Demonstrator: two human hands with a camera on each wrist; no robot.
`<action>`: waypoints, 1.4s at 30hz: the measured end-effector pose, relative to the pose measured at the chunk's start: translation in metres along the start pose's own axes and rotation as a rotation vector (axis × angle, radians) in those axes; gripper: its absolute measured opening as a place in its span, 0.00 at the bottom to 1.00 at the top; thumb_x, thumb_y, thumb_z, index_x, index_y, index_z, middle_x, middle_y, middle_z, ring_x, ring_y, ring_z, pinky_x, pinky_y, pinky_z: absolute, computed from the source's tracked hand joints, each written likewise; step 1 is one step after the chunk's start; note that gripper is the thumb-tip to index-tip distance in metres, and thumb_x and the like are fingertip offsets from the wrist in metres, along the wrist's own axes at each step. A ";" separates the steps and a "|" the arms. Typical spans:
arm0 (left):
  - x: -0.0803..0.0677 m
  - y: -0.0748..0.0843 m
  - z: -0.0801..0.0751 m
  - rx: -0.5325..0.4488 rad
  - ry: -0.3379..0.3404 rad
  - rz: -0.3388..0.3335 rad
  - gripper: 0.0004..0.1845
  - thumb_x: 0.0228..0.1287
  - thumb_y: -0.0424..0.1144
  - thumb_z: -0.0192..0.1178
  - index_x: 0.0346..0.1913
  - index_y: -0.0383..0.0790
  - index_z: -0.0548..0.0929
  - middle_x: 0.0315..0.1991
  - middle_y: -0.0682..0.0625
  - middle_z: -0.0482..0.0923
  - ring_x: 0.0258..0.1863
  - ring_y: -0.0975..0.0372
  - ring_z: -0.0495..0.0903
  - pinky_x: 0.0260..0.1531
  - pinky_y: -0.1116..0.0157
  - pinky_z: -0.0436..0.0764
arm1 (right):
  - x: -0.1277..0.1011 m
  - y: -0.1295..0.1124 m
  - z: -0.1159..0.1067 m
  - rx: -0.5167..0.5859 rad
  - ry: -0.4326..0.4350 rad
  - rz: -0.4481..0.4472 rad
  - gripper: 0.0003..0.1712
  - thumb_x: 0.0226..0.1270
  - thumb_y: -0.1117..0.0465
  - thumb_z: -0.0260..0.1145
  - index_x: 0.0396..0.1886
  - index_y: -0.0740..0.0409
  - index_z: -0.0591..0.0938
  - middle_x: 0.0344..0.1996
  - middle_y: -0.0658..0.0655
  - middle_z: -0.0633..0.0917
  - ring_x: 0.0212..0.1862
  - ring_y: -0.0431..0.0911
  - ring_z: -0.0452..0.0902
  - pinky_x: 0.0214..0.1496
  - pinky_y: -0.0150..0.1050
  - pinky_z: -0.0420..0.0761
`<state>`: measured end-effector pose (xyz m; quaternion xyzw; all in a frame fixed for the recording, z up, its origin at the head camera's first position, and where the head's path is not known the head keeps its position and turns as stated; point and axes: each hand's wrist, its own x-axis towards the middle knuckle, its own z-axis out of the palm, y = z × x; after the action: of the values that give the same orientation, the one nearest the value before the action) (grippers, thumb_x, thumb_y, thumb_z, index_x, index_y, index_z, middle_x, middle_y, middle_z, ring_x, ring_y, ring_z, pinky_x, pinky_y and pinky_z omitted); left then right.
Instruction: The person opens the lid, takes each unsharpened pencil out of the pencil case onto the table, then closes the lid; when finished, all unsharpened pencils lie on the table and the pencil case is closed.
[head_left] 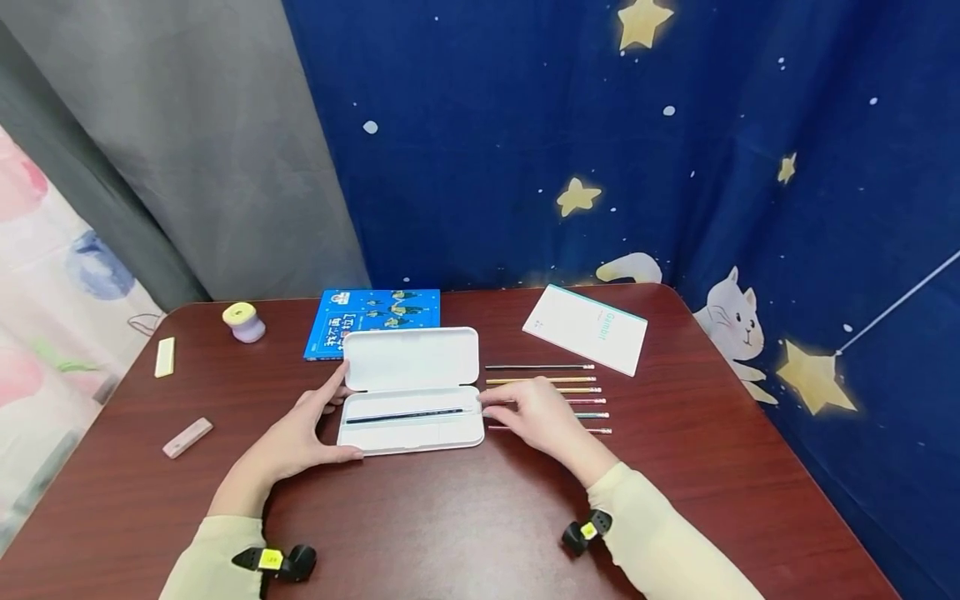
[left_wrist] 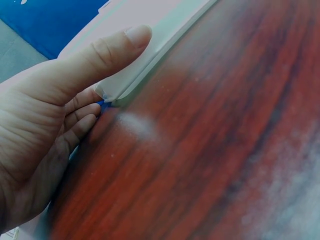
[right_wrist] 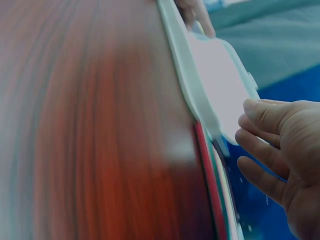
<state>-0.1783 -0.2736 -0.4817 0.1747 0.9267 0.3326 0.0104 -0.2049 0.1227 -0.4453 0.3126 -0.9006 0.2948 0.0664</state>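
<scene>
A white pencil case (head_left: 408,443) lies on the table with its lid (head_left: 411,360) tipped back. A dark pencil (head_left: 405,416) lies lengthwise inside. My left hand (head_left: 296,433) holds the left end of the case, thumb at the front corner and index finger up by the lid; the left wrist view shows the thumb over the case edge. At the right end is my right hand (head_left: 536,412), its fingertips right at the rim and its fingers loosely bent. Several pencils (head_left: 543,367) lie side by side to the right, partly hidden under this hand.
A blue book (head_left: 375,310) lies behind the case, and a white notebook (head_left: 588,329) at the back right. Toward the left are a yellow-topped round container (head_left: 246,323), a pale yellow block (head_left: 165,357) and a pinkish bar (head_left: 187,437). Curtains hang behind the table (head_left: 450,525).
</scene>
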 end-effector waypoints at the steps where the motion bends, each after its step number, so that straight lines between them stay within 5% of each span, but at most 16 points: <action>1: 0.000 0.000 0.000 0.000 -0.002 -0.001 0.70 0.50 0.62 0.80 0.86 0.59 0.40 0.70 0.46 0.72 0.67 0.53 0.68 0.63 0.42 0.74 | 0.004 -0.004 0.004 -0.026 -0.010 -0.018 0.13 0.70 0.58 0.74 0.52 0.47 0.92 0.45 0.45 0.92 0.45 0.36 0.88 0.44 0.36 0.85; 9: 0.000 0.000 0.000 -0.010 -0.001 -0.008 0.70 0.50 0.62 0.80 0.86 0.60 0.40 0.70 0.47 0.72 0.67 0.53 0.67 0.63 0.42 0.73 | 0.027 -0.023 0.025 -0.226 -0.096 -0.022 0.13 0.74 0.58 0.70 0.55 0.44 0.91 0.46 0.46 0.92 0.46 0.42 0.89 0.48 0.39 0.86; 20: 0.001 0.002 0.001 -0.028 -0.004 -0.010 0.70 0.50 0.62 0.80 0.86 0.60 0.41 0.70 0.48 0.72 0.67 0.53 0.67 0.64 0.41 0.72 | 0.039 -0.027 0.039 -0.239 -0.143 0.086 0.12 0.71 0.60 0.73 0.51 0.43 0.93 0.45 0.47 0.92 0.46 0.42 0.87 0.52 0.38 0.85; 31: 0.000 0.002 0.001 -0.021 -0.005 -0.015 0.70 0.50 0.62 0.80 0.86 0.60 0.41 0.70 0.49 0.72 0.66 0.55 0.67 0.64 0.43 0.73 | 0.042 -0.033 0.040 -0.334 -0.186 0.062 0.11 0.71 0.61 0.72 0.48 0.42 0.93 0.43 0.47 0.91 0.45 0.43 0.85 0.48 0.39 0.85; 42: 0.001 0.003 0.001 -0.013 0.006 -0.011 0.71 0.48 0.63 0.81 0.86 0.59 0.41 0.68 0.50 0.73 0.66 0.56 0.68 0.63 0.45 0.74 | 0.037 -0.029 0.038 -0.222 -0.062 0.023 0.11 0.73 0.62 0.71 0.50 0.47 0.92 0.46 0.48 0.90 0.52 0.44 0.84 0.59 0.41 0.82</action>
<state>-0.1777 -0.2703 -0.4805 0.1684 0.9255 0.3391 0.0109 -0.2144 0.0630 -0.4507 0.3020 -0.9328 0.1842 0.0695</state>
